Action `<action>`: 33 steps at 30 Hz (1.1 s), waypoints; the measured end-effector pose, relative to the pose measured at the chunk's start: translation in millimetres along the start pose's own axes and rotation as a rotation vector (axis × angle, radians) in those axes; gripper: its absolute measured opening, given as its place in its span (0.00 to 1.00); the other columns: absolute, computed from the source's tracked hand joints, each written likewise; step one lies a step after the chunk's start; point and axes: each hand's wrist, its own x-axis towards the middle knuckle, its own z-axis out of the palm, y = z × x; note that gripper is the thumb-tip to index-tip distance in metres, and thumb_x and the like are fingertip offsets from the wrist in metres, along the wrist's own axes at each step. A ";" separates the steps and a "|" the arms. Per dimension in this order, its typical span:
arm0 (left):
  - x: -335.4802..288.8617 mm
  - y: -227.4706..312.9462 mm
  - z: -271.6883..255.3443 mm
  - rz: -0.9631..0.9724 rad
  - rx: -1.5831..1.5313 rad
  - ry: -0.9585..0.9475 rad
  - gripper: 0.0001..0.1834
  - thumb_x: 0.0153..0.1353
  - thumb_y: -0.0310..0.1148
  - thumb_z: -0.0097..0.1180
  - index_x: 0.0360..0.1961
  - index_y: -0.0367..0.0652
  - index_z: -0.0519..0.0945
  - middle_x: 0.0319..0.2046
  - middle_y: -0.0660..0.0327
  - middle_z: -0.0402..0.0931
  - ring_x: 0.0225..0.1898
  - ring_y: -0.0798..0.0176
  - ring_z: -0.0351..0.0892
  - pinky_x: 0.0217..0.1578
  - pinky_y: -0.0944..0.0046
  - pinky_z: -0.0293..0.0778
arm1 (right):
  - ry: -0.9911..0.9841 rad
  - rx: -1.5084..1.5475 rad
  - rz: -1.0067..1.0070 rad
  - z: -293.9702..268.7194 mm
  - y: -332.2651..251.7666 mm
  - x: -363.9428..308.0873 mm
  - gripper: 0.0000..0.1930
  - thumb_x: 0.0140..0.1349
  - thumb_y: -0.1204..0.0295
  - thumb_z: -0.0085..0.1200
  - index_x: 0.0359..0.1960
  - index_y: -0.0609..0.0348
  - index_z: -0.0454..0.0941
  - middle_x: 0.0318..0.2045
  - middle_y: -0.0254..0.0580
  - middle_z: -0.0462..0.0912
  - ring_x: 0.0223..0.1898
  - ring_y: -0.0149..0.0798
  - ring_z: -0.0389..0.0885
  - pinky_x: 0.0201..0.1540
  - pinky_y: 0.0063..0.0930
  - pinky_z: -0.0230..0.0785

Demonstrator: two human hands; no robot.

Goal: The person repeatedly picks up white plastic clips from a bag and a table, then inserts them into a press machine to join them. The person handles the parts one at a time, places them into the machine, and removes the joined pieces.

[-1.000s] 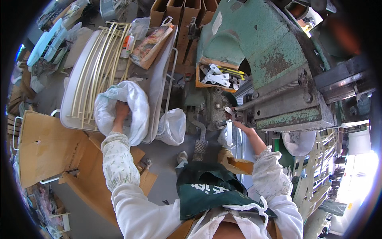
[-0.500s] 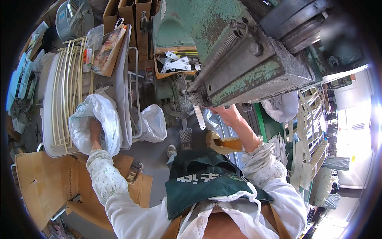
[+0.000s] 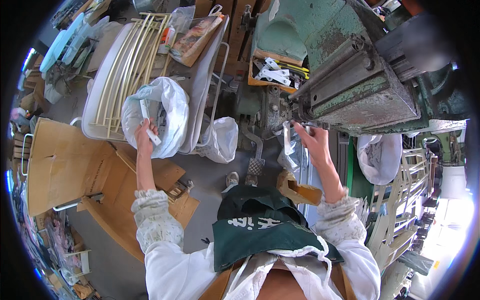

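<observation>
Over the white sack [image 3: 177, 105], the left hand [image 3: 144, 142] grips a white strip [image 3: 145, 109], long axis slanting across the opening, while right of the sack the right hand [image 3: 315, 142] bends its fingers just beside a second strip [image 3: 287, 137], their hold unclear.

Light: bright; white glare at right, apparently a window [image 3: 461, 205]. Black vignetting, bowed edges. Upper-right patch [image 3: 429, 50] blurred.

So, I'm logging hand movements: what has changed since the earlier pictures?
The left hand has risen from inside the white bag, now gripping a pale flat strip. The right hand stays by the green machine, near another strip.
</observation>
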 end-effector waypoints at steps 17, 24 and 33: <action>-241.1 -32.2 177.6 -0.499 -0.050 -1.189 0.25 0.65 0.50 0.49 0.42 0.32 0.74 0.18 0.70 0.60 0.19 0.76 0.55 0.20 0.74 0.55 | -0.703 0.178 -0.445 1.9 -9.8 -53.3 0.15 0.56 0.66 0.63 0.40 0.62 0.77 0.32 0.35 0.81 0.31 0.25 0.76 0.35 0.21 0.67; -263.4 -74.2 181.8 -0.206 -0.233 -0.864 0.16 0.65 0.33 0.49 0.21 0.37 0.71 0.18 0.64 0.66 0.17 0.75 0.60 0.19 0.74 0.54 | -0.233 0.459 0.040 -28.6 -9.4 -70.5 0.13 0.63 0.65 0.55 0.26 0.64 0.75 0.15 0.30 0.72 0.16 0.20 0.65 0.18 0.18 0.54; -249.7 -22.2 227.5 0.068 0.415 -0.629 0.13 0.64 0.35 0.53 0.33 0.34 0.83 0.16 0.63 0.75 0.13 0.77 0.64 0.13 0.76 0.56 | -0.070 0.199 -0.102 7.3 -9.5 -60.5 0.16 0.59 0.61 0.60 0.27 0.66 0.77 0.16 0.30 0.75 0.19 0.21 0.69 0.21 0.20 0.59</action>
